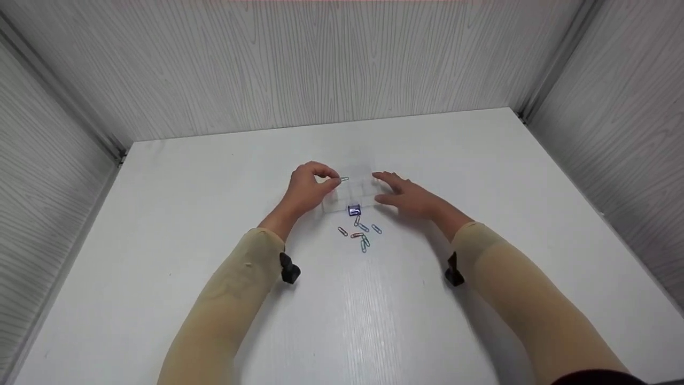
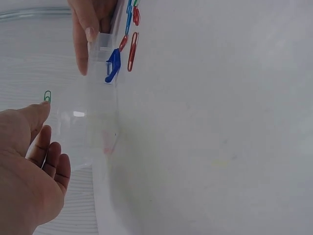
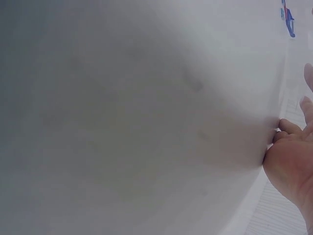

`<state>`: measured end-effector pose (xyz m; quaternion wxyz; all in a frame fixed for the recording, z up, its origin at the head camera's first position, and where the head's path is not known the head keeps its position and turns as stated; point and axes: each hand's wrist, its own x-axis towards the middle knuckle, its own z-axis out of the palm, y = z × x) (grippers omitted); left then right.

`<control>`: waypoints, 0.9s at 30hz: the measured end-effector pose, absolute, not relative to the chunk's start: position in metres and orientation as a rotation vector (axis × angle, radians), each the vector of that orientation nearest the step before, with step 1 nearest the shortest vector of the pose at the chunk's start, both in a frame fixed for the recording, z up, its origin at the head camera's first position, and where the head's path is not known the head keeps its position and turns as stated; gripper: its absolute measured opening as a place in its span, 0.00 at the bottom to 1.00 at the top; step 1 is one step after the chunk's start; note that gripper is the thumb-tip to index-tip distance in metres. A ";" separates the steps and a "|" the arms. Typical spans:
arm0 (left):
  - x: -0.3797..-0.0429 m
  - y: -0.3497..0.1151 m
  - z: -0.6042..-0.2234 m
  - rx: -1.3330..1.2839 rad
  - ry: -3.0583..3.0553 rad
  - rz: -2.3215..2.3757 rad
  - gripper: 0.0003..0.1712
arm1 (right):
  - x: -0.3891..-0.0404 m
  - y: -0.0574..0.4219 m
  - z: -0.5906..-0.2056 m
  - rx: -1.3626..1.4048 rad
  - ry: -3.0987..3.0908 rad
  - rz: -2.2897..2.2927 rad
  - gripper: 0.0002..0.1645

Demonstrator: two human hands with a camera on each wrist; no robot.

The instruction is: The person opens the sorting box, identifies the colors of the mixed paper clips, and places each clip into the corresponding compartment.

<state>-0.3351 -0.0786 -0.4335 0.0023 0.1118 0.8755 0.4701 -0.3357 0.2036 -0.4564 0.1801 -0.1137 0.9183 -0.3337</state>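
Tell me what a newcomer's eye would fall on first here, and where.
Probably the dark blue latch on the near side of the clear box. Next, likely the colorful paper clips scattered on the white table just in front of it. Then the green paper clip pinched in the left grip.

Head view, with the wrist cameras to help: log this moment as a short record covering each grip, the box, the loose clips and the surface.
Left grip: pinches a green paper clip between thumb and finger
Right grip: fingers spread at the box's right side; contact unclear
Box: clear plastic, between the two hands
Clasp: blue, on the box's near side
Loose clips: red, blue and green, scattered in front of the box
Surface: white table
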 end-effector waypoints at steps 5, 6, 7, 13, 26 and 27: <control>-0.340 -0.076 -0.443 0.332 2.734 1.490 0.07 | -0.335 0.204 -0.459 -0.313 2.603 -0.934 0.43; -0.341 -0.075 -0.444 0.326 2.731 1.488 0.07 | -0.334 0.204 -0.459 -0.312 2.602 -0.934 0.43; -0.342 -0.075 -0.446 0.322 2.730 1.484 0.06 | -0.334 0.204 -0.460 -0.312 2.600 -0.934 0.43; -0.346 -0.073 -0.455 0.346 2.782 1.438 0.07 | -0.333 0.204 -0.460 -0.307 2.579 -0.964 0.42; -0.351 -0.070 -0.459 0.331 2.821 1.387 0.08 | -0.333 0.205 -0.456 -0.330 2.591 -0.962 0.42; -0.350 -0.070 -0.457 0.334 2.819 1.391 0.09 | -0.334 0.205 -0.455 -0.330 2.592 -0.961 0.42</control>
